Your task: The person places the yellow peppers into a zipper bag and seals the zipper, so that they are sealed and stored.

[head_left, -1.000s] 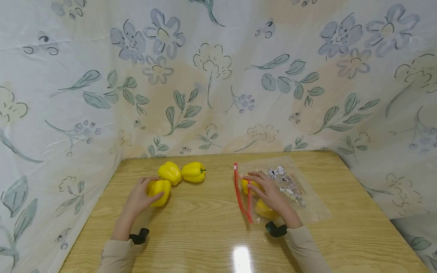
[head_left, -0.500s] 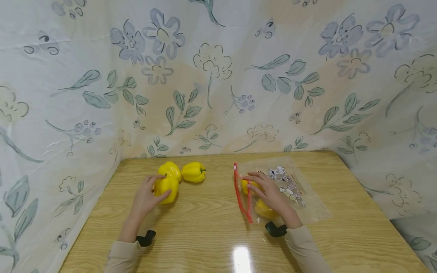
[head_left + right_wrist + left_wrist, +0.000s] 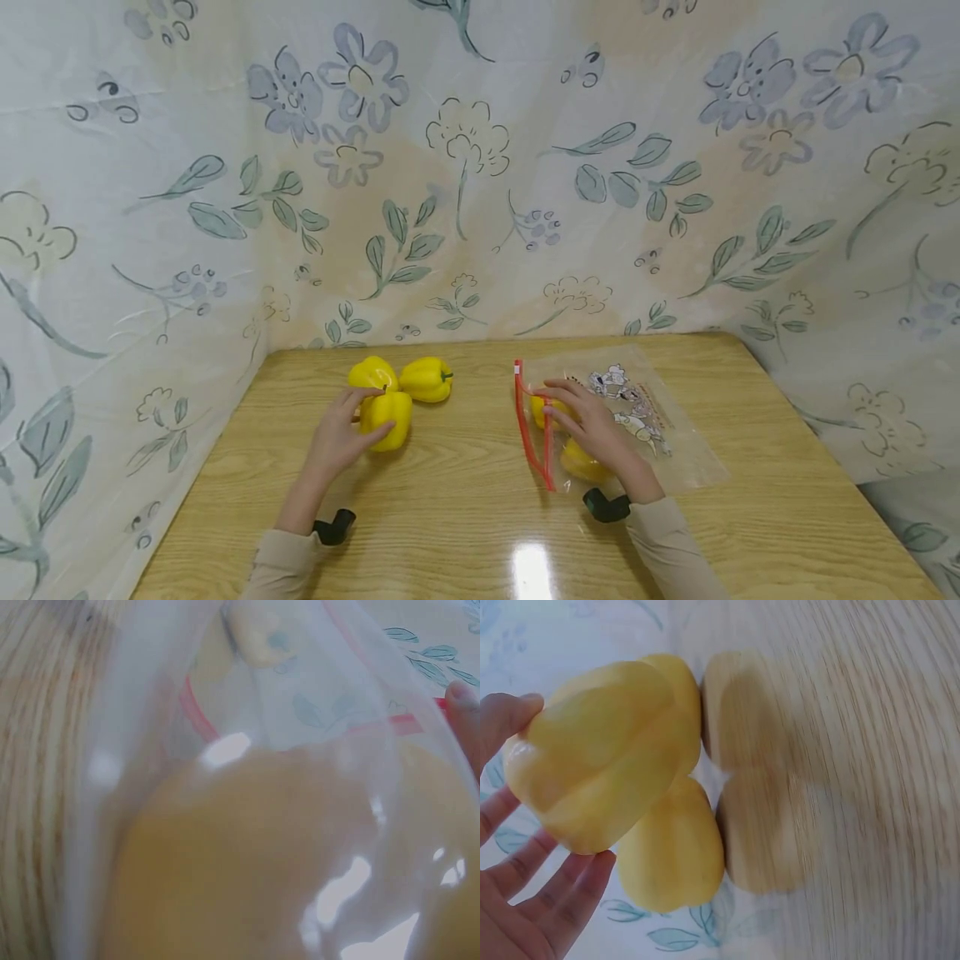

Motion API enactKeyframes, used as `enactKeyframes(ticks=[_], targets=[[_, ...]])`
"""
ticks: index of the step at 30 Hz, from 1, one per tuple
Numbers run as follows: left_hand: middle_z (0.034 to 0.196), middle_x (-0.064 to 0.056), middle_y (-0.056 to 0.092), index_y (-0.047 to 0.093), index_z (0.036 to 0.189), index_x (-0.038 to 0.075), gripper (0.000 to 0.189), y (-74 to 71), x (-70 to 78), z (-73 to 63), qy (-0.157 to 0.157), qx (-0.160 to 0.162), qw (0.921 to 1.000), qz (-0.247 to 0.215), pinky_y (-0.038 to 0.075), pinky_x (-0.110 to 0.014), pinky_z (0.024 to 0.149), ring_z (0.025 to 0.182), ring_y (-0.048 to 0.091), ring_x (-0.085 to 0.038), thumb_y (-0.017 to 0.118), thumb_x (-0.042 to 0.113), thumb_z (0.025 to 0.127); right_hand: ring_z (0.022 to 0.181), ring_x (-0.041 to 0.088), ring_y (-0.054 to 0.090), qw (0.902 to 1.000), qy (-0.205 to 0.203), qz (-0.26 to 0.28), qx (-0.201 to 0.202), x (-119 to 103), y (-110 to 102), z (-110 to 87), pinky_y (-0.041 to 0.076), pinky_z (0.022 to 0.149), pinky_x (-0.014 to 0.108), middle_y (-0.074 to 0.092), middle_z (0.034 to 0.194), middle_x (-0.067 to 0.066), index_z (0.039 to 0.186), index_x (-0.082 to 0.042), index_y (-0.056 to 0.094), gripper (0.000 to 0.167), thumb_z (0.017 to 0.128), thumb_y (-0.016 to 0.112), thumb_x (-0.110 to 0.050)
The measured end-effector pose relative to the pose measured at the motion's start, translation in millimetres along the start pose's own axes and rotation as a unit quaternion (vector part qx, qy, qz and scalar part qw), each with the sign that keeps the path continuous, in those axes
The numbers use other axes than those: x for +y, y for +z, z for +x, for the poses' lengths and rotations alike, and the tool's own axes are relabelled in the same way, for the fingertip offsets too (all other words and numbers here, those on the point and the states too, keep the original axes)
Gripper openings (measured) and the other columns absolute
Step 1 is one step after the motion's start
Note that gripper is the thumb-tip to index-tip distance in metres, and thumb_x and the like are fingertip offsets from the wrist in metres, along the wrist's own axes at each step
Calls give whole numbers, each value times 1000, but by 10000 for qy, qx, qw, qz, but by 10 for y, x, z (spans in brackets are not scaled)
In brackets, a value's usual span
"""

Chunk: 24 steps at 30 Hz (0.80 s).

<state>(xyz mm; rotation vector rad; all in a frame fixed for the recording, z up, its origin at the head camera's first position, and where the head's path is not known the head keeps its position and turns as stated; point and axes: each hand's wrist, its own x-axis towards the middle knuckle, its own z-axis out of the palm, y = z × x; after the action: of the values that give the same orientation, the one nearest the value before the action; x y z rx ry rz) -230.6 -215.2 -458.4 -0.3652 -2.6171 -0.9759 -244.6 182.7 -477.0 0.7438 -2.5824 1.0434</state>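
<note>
The left hand (image 3: 341, 433) curls thumb and fingers round a glossy, lobed yellow bell pepper (image 3: 387, 419), holding it just above the pale wood-grain desk (image 3: 450, 500), in front of two more smooth yellow peppers (image 3: 405, 379) that lie touching each other near the back edge. The waxy, rounded skin offers little purchase, so in my judgement a loose grip could let it slip and roll off across the slick desk, or knock the pair behind it.

To the right, a thin clear plastic zip bag with a red seal strip (image 3: 633, 417) lies flat, already holding two yellow peppers (image 3: 577, 458). The right hand (image 3: 596, 425) rests on it, fingers fairly straight, their tips pinning the film by the red strip. The limp, slippery film may sag shut or slide, and the mouth looks narrow, so a bulky pepper could catch there.
</note>
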Motion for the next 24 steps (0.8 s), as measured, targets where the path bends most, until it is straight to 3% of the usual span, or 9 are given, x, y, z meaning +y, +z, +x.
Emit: enactKeyframes(ticks=[15, 24], targets=[[119, -6, 54, 55, 116, 14, 46, 121, 151, 21, -215, -468, 9970, -571, 53, -42, 82, 111, 53, -27, 76, 28, 77, 123, 28, 46, 10000, -46, -20, 4, -13, -12, -4, 38, 100, 53, 52, 131, 3, 122, -22, 61, 31, 93, 54, -33], [120, -7, 54, 55, 116, 11, 50, 235, 238, 36, -276, -588, 9937, -911, 52, -42, 85, 111, 53, -28, 78, 28, 75, 123, 28, 46, 10000, -94, 31, 12, -10, -8, -1, 38, 100, 52, 52, 130, 5, 121, -21, 61, 31, 93, 55, -32]])
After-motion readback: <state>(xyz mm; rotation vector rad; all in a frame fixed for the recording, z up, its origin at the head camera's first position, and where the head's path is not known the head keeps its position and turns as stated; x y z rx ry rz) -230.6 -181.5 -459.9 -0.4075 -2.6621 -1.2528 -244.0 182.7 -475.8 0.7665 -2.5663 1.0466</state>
